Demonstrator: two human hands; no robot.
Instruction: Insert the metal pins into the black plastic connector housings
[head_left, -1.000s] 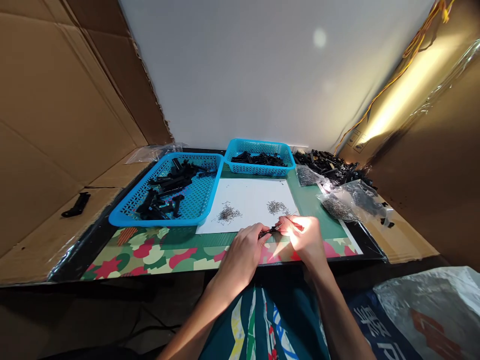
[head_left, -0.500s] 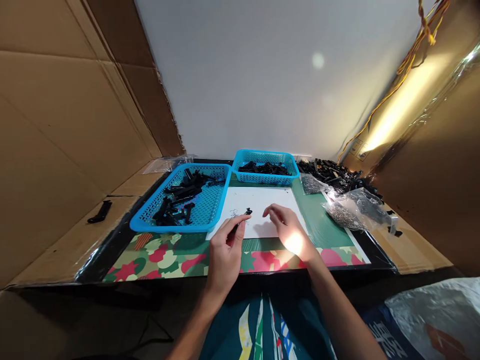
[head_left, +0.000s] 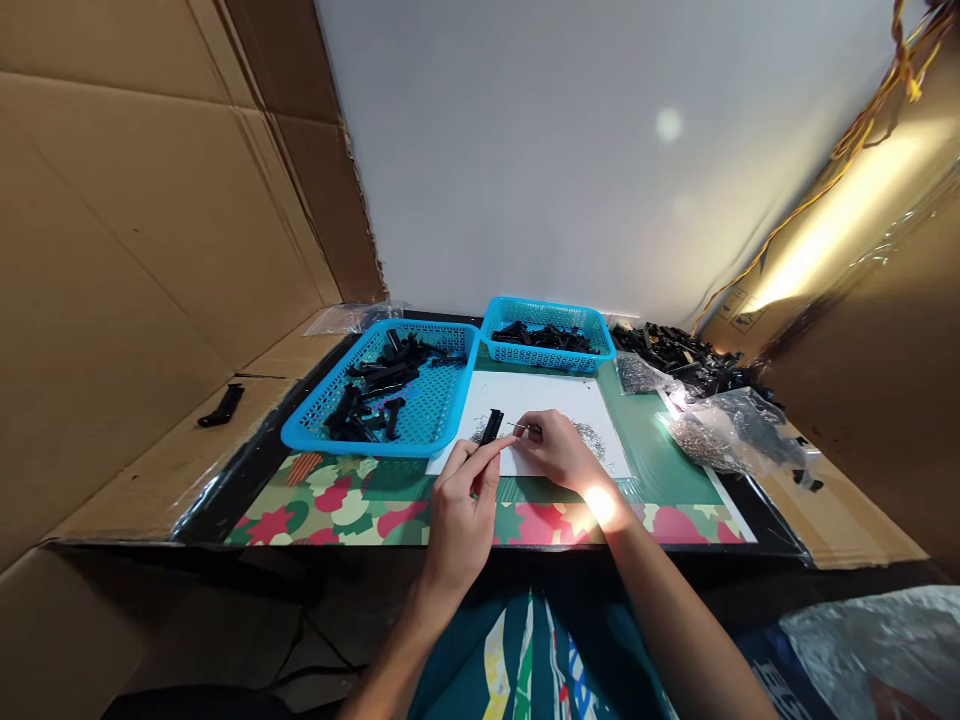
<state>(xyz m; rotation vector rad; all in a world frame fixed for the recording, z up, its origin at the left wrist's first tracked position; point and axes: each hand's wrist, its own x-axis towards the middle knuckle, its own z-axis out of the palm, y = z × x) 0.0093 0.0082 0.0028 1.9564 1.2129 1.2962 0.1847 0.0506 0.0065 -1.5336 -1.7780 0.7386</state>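
My left hand (head_left: 465,490) is closed around a black plastic part (head_left: 491,427), whose long body points up and away over the white sheet (head_left: 536,388). Just right of it, my right hand (head_left: 553,447) pinches a thin, pin-like metal piece (head_left: 519,426) that points toward the black part. The fingertips of both hands nearly meet; whether they touch is hard to tell. Small metal pieces (head_left: 592,440) lie scattered on the sheet beyond the right hand, and more lie left of the black part.
A blue basket (head_left: 450,410) of black parts stands at left, with another blue basket (head_left: 551,358) behind the sheet. At right are a heap of black parts (head_left: 686,358) and plastic bags of small metal pieces (head_left: 705,440). One black part (head_left: 223,405) lies on cardboard at far left.
My right hand has come left to meet my left hand and now pinches a thin metal piece. The black part shows more of its length. The camera view has turned slightly left.
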